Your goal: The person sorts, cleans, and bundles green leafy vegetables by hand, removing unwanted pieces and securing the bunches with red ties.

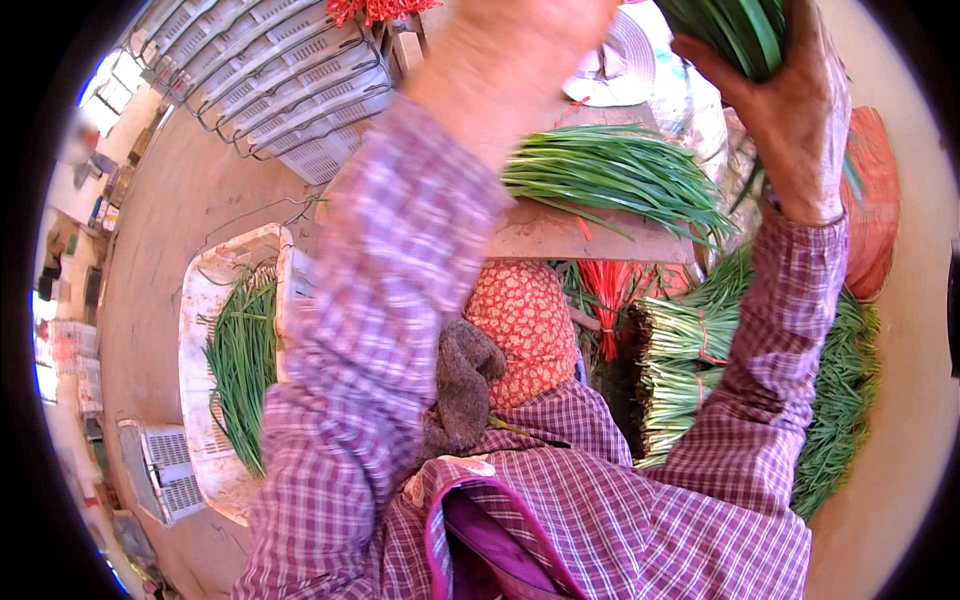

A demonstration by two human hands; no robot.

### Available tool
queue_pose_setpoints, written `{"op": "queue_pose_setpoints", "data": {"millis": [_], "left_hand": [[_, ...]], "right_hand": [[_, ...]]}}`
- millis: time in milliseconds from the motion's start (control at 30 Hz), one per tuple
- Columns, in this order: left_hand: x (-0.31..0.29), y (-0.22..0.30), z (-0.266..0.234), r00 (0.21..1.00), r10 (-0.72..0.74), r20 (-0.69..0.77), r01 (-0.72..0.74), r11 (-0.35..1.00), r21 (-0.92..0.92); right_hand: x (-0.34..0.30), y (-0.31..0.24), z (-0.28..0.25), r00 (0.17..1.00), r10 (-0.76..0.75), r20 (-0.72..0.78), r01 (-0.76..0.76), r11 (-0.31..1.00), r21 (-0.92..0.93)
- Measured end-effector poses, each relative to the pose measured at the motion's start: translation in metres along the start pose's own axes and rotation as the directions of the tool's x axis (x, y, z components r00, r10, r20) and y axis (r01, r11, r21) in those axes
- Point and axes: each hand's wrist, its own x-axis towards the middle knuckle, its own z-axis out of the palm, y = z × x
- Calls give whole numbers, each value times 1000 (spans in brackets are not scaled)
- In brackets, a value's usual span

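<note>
My right hand is raised at the upper right, its thumb and fingers wrapped round a bunch of green chives that runs off the top edge. My left hand reaches up to the top edge, smeared by motion, its fingers not readable. Beneath and between my arms, a pile of loose chives lies across a brown board. Red ties hang in a cluster below the board. By my right forearm are stacked chive bundles, pale stem ends facing left, bound with red ties.
On the left stands a dirty white basket with chives in it. Stacked grey crates fill the upper left. A pale hat lies beyond the board. An orange-red sack stands at far right, above more chives.
</note>
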Motion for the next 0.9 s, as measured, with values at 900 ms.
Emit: {"op": "queue_pose_setpoints", "data": {"millis": [900], "left_hand": [[-170,-66,-205,787,-579,-213,-156,-521,839]], "right_hand": [[-145,51,153,681,41,731,-71,997,10]]}}
